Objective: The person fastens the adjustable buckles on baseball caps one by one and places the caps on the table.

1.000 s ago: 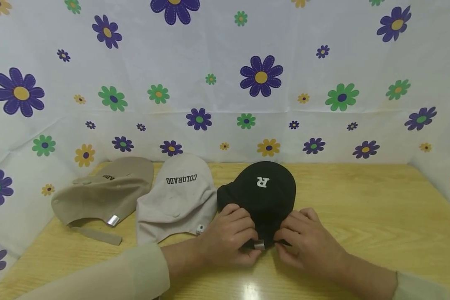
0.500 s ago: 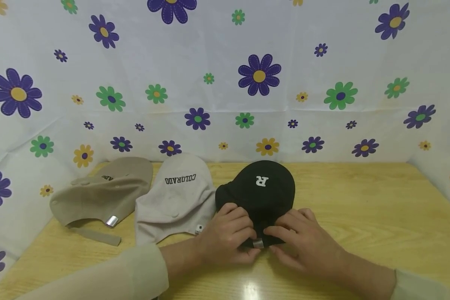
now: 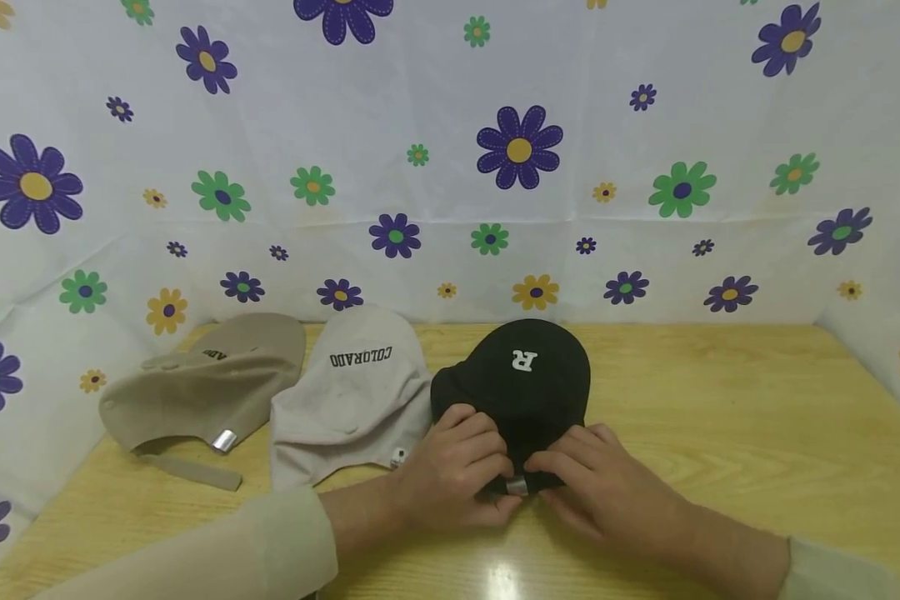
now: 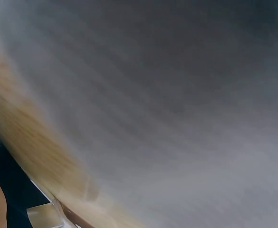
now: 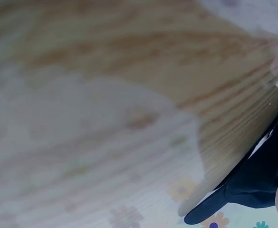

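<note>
In the head view a black cap (image 3: 543, 396) with a white letter R lies on the table, brim toward the back wall. My left hand (image 3: 461, 471) grips its rear edge on the left, close beside the silver strap buckle (image 3: 517, 485). From the right, my right hand (image 3: 600, 483) pinches the rear edge by the buckle, thumb below and fingertips above. The strap is mostly hidden by the fingers. The left wrist view has the dark cap (image 4: 20, 180) at lower left. In the right wrist view the cap (image 5: 257, 185) shows at lower right.
Left of the black cap lies a pale grey cap (image 3: 360, 392) lettered COLORADO, close against it. Farther left is a tan cap (image 3: 217, 383) with its strap (image 3: 195, 472) loose on the wooden table (image 3: 720, 417). A flowered white cloth (image 3: 450, 100) hangs behind.
My right hand's fingertips have shifted left along the cap's rear edge, up to the buckle. The left hand keeps its grip, and the other caps have stayed put.
</note>
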Demonstrator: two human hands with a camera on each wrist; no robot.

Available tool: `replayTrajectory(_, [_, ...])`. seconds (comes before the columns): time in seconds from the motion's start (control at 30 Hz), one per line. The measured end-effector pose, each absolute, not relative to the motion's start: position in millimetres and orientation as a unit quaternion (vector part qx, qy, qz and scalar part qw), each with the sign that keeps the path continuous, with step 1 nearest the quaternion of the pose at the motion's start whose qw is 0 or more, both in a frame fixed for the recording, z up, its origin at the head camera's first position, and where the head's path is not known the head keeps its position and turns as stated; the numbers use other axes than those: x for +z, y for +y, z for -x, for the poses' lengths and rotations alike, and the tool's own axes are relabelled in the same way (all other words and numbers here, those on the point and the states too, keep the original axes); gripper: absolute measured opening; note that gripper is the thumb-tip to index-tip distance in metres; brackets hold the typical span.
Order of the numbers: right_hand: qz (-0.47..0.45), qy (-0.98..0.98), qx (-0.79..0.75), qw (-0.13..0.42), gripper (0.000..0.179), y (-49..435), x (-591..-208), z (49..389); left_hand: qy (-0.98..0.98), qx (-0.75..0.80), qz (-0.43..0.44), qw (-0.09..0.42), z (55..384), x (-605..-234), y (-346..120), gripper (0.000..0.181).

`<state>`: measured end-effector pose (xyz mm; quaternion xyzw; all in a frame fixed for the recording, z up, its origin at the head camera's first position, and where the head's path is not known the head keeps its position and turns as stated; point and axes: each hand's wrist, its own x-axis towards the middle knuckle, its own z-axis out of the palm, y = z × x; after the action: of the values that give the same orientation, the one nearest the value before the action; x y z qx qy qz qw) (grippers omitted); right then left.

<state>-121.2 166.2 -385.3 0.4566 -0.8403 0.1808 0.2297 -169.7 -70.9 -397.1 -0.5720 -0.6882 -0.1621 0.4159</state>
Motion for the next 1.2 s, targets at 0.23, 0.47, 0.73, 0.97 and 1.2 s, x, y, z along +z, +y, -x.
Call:
replayTrajectory(0.23, [-0.477, -0.829, 0.171, 0.238, 0.022, 168.1, -386.3, 122.4, -0.686, -0.162, 0.573, 0.418, 170.1, -396.8, -70.4, 0.015])
replayTrajectory(0.47, [-0.478, -0.831, 0.156, 0.235, 0.028, 168.6, -385.3, 122.7, -0.687, -0.157, 0.574, 0.417, 169.2, -395.2, -70.6, 0.017])
replayTrajectory(0.73, [-0.47, -0.837, 0.149, 0.239, 0.033, 167.6, -384.6, 121.7, -0.694, -0.156, 0.571, 0.41, 168.1, -393.9, -70.9, 0.017])
replayTrajectory(0.97, [-0.46, -0.839, 0.152, 0.248, 0.03, 167.8, -384.7, 121.7, -0.696, -0.156, 0.57, 0.408, 168.4, -394.1, -70.8, 0.016])
replayTrajectory(1.2, [-0.456, -0.831, 0.16, 0.275, 0.035, 167.5, -385.5, 123.3, -0.693, -0.155, 0.57, 0.413, 169.2, -393.9, -70.6, 0.016])
